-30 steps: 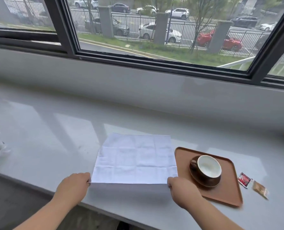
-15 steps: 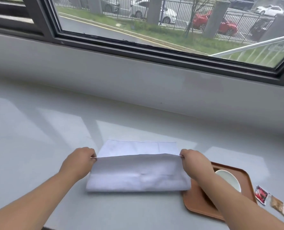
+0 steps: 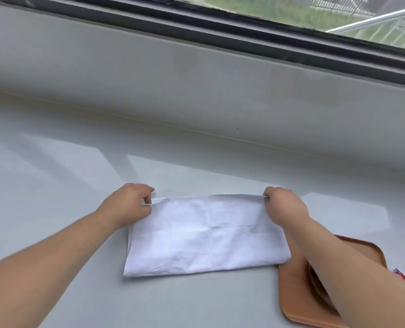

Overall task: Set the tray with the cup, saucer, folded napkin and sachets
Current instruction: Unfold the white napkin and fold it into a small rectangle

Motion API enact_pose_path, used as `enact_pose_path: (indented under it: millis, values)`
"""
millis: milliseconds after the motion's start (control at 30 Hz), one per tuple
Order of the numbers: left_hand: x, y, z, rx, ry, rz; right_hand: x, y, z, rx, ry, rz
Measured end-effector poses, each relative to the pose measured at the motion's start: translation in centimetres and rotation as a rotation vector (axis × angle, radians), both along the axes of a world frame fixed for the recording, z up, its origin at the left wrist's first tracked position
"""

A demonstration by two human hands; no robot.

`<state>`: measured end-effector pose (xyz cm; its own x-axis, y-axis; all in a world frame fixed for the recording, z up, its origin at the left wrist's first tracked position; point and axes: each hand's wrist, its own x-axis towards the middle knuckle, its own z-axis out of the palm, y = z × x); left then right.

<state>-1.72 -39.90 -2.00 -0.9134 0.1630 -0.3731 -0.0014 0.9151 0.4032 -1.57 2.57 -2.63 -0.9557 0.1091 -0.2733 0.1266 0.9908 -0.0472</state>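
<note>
A white napkin (image 3: 204,235) lies folded in half on the pale counter, its fold toward me. My left hand (image 3: 128,204) pinches its far left corner and my right hand (image 3: 284,205) pinches its far right corner. The napkin's right end overlaps the brown tray (image 3: 294,294) at the lower right. My right forearm covers most of the tray, hiding the cup; only a dark sliver of the saucer (image 3: 315,282) shows beside the arm. A red sachet (image 3: 401,275) peeks out past the tray's right edge.
The pale glossy counter (image 3: 78,166) runs back to a low grey wall (image 3: 196,74) under a dark window frame (image 3: 244,31). Open counter surface lies left of and behind the napkin.
Both hands carried the napkin's near edge away from me and laid it on the far edge, folding the napkin in half. The camera tilted down and moved closer.
</note>
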Motion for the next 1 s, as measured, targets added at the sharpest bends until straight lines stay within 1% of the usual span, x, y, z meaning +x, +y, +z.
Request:
enact_pose_path:
  millis: [133, 233, 433, 600, 733, 833, 900, 1000]
  values:
    - [-1.1, 0.6, -0.5, 0.039, -0.074, -0.023, -0.7, -0.3, -1.0, -0.037, -0.032, -0.048]
    - [-1.6, 0.5, -0.6, 0.033, -0.079, -0.009, -0.8, -0.4, -1.4, -0.039, -0.024, -0.068]
    - [-1.6, -1.2, -0.6, 0.047, -0.096, 0.134, -1.3, -0.4, -1.6, -0.051, -0.001, -0.199]
    - [-1.2, -2.7, -0.6, 0.053, -0.077, 0.231, -1.6, -0.6, -1.6, -0.195, -0.042, -0.34]
    - [-0.1, -3.0, -0.8, 0.074, -0.029, 0.273, -1.3, -1.2, -1.1, -0.302, -0.001, -0.315]
    - [0.9, -2.7, -0.5, 0.093, 0.036, 0.276, -0.7, -1.4, -0.6, -0.426, 0.035, -0.327]
    - [1.8, -2.6, -0.3, 0.099, 0.026, 0.294, -0.3, -1.3, -0.2, -0.5, 0.054, -0.356]
    - [3.4, -2.8, -0.3, 0.123, -0.044, 0.321, 0.2, -1.1, 0.1, -0.593, 0.059, -0.381]
